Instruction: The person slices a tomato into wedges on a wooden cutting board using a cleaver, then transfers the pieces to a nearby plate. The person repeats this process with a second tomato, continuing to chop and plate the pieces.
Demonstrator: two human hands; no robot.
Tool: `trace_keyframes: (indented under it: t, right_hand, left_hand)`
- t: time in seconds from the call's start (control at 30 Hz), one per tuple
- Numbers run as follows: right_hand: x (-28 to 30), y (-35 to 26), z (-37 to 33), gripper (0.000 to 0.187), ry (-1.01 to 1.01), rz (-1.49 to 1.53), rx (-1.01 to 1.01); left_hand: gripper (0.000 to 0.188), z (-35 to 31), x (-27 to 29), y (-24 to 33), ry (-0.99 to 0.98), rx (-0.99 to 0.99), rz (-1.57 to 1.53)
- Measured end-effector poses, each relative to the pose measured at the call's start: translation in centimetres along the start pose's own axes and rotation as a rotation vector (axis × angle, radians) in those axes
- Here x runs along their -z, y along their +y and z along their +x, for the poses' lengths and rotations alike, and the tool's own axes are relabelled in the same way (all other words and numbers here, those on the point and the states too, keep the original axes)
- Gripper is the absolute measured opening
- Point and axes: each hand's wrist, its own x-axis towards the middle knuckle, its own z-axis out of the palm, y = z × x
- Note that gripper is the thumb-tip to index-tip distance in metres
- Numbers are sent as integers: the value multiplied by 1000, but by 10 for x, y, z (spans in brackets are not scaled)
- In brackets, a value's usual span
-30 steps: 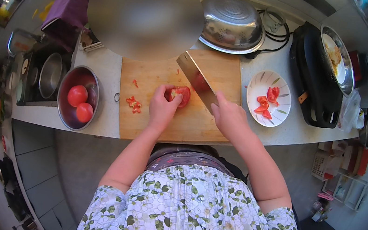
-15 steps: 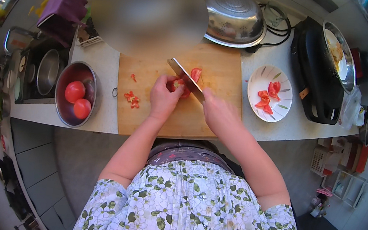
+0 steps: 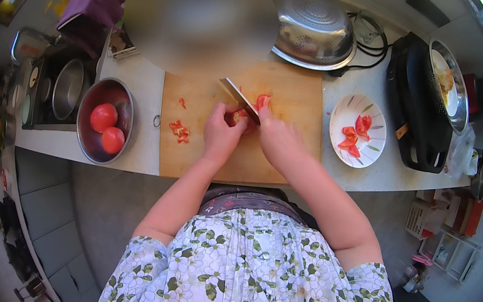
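On the wooden cutting board [image 3: 307, 123], my left hand [image 3: 223, 135] holds a cut piece of tomato [image 3: 236, 117] with curled fingers. Beside it, my right hand [image 3: 280, 139] grips a knife [image 3: 239, 97], its broad blade slanting toward the far left against the tomato. The handle is hidden inside my fist. A tomato wedge [image 3: 263, 101] lies just beyond the blade, at the fingertips of my right hand; whether they touch it I cannot tell. Small red-and-pale tomato trimmings [image 3: 180, 132] sit at the board's left side.
Left of the board stands a metal bowl [image 3: 84, 138] with whole tomatoes [image 3: 104, 118]. To the right, a white plate [image 3: 345, 113] holds tomato pieces [image 3: 351, 140]. An upturned metal colander [image 3: 315, 28], a cable and a black appliance [image 3: 414, 107] stand behind. A blurred patch hides the far left.
My right hand has shifted left along the knife, closer to the tomato wedge. My left hand stays on the tomato. The whole view has shifted slightly.
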Motion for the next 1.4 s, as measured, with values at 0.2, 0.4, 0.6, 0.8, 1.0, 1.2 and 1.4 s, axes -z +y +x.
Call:
trace_keyframes:
  t: [0.2,0.4,0.6,0.8,1.0,1.2,1.4]
  right_hand:
    - [-17,23,-37,18,46,33,-25]
    - [-9,23,7,23,116,149,-49]
    - [4,32,-11,25,99,83,-39]
    - [16,32,-41,25,98,151,-73]
    - [22,16,-67,24,-22,136,-86]
    - [14,5,-46,17,-36,122,-57]
    - [-1,4,-28,17,-56,0,8]
  left_hand:
    - [28,-6,-1,10,-8,14,43]
    - [29,-15,1,8,-31,-3,-25]
    - [28,-13,12,2,84,112,33]
    - [31,-4,12,-9,102,202,-96]
    - [41,-5,14,1,76,188,-114]
    - [41,-4,13,-1,-10,130,-68]
    - [39,-4,15,0,8,179,-38]
